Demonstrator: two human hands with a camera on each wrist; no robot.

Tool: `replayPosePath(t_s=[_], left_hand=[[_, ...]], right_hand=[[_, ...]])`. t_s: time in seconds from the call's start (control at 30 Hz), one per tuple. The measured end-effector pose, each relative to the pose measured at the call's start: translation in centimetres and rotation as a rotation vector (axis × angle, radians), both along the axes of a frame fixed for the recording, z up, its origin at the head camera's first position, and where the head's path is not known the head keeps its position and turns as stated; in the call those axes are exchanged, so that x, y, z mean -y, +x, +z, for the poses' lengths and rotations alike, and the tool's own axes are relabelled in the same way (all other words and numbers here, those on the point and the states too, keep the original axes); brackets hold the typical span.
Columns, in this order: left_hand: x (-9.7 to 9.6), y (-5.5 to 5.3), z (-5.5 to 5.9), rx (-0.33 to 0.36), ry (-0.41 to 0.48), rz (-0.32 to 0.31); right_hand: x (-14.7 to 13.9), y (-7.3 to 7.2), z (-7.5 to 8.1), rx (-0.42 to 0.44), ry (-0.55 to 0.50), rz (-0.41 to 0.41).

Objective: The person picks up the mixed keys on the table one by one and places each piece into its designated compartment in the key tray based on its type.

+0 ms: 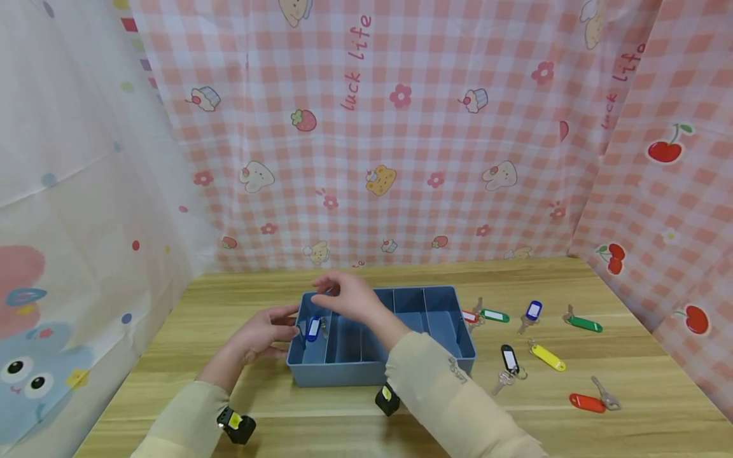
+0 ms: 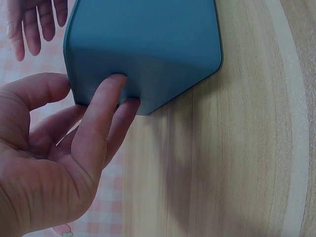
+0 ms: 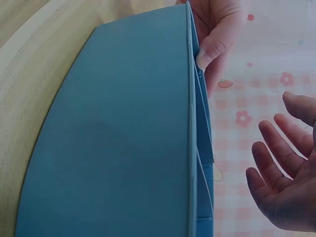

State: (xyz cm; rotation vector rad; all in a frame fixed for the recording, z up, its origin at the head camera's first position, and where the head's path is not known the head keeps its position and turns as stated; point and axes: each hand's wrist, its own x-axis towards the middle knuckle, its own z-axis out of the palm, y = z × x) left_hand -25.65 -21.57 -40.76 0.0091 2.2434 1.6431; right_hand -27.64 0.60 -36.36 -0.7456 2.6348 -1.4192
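Observation:
A blue divided box (image 1: 338, 375) stands on the table. My left hand (image 1: 266, 334) holds its left end, the thumb over the rim and the other fingers against the outer wall in the left wrist view (image 2: 94, 128). In the leftmost compartment lies a key with a blue tag (image 1: 313, 329). Over the back left of the box hovers my right hand (image 1: 352, 298), fingers loosely bent with nothing in them; the right wrist view shows this hand (image 3: 291, 173) apart from the box. My right forearm hides part of the middle compartments.
Right of the box lie several tagged keys: a green tag (image 1: 494, 315), a blue tag (image 1: 534, 310), another green tag (image 1: 585, 324), a yellow tag (image 1: 548, 357), a black-framed tag (image 1: 509, 359) and a red tag (image 1: 586, 402). Another red tag (image 1: 469, 316) sits beside the box's right wall.

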Motion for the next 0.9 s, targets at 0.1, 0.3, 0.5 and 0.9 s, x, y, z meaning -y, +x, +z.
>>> replayPosePath(t_s=[0.1,0.3,0.5,0.9], left_hand=[[0.0,0.1,0.1,0.0,0.004,-0.003],[0.0,0.0,0.1,0.001,-0.001,-0.003],[0.1,-0.1,-0.1,0.001,-0.009,0.003],[0.1,-0.1,-0.1,0.002,-0.005,0.005]], right_hand=[[-0.3,0.3,0.1,-0.027,0.005,0.02],[-1.1,0.7,0.3,-0.078,-0.007,0.057],[-1.8,1.1,0.5,-0.146,0.006,0.074],[-3.5,2.6,1.2,-0.295,0.027,0.044]])
